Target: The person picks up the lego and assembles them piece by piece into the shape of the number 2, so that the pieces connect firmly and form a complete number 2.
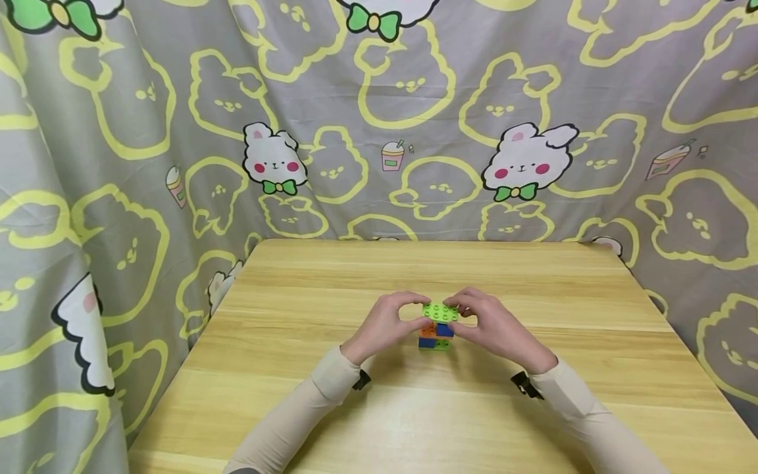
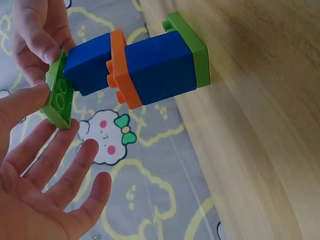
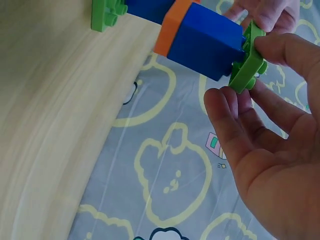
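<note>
Both hands hold a flat green toy brick point(image 1: 440, 311) at the top of a small stack. My left hand point(image 1: 385, 324) pinches its left end between thumb and fingers, while my right hand point(image 1: 488, 324) pinches the right end. Under it, the upper blue block point(image 3: 207, 42) sits on one side of a flat orange brick point(image 2: 125, 70). A lower blue block point(image 2: 160, 67) supports the orange piece and stands on another flat green brick point(image 2: 192, 47) on the table. Part of the top brick's hollow underside overhangs the upper blue block in the left wrist view.
The wooden table point(image 1: 331, 283) extends around the stack. A grey curtain point(image 1: 438, 191) with yellow outlines and white cartoon animals hangs behind the table and along its sides. Dark straps point(image 1: 526, 385) show at the wrists.
</note>
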`<control>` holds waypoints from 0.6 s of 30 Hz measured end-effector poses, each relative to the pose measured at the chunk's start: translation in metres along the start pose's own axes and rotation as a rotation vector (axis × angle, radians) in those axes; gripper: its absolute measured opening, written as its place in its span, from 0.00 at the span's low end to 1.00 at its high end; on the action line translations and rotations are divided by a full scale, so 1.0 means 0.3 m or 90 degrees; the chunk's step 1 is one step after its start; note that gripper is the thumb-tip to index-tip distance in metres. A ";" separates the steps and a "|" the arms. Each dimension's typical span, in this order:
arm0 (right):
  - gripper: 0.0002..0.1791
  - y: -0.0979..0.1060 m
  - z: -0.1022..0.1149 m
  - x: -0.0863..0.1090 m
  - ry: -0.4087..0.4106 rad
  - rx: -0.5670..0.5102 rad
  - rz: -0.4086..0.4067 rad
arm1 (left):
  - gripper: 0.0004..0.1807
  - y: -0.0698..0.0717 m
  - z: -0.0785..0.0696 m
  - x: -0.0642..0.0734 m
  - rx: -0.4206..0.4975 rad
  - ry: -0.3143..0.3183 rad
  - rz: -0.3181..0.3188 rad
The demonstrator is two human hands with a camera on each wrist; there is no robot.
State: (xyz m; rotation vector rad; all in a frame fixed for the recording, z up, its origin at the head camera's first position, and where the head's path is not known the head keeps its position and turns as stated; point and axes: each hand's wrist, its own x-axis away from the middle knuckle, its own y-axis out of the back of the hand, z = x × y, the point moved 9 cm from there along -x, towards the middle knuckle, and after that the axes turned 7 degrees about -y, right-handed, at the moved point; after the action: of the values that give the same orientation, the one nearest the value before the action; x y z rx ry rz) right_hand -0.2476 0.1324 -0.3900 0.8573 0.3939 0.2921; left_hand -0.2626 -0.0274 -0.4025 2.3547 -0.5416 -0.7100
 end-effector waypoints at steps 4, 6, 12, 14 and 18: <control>0.17 -0.007 -0.002 -0.002 0.002 -0.008 -0.001 | 0.20 0.002 0.005 0.000 -0.007 0.017 0.003; 0.16 -0.006 -0.002 -0.002 0.003 -0.009 -0.003 | 0.19 0.001 0.007 0.001 -0.007 0.020 0.004; 0.16 -0.003 -0.002 0.001 0.004 -0.012 -0.007 | 0.19 -0.004 0.010 0.000 -0.007 0.017 0.005; 0.15 -0.002 -0.005 0.001 0.003 -0.014 -0.006 | 0.19 -0.007 0.011 0.000 -0.002 0.015 0.006; 0.15 -0.003 -0.018 -0.003 -0.006 -0.026 0.003 | 0.18 -0.011 0.014 0.000 0.002 0.011 0.009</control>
State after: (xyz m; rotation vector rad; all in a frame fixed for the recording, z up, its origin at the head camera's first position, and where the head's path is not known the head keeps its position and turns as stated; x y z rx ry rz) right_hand -0.2506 0.1350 -0.3936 0.8188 0.3765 0.2995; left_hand -0.2645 -0.0269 -0.4075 2.3560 -0.5515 -0.6817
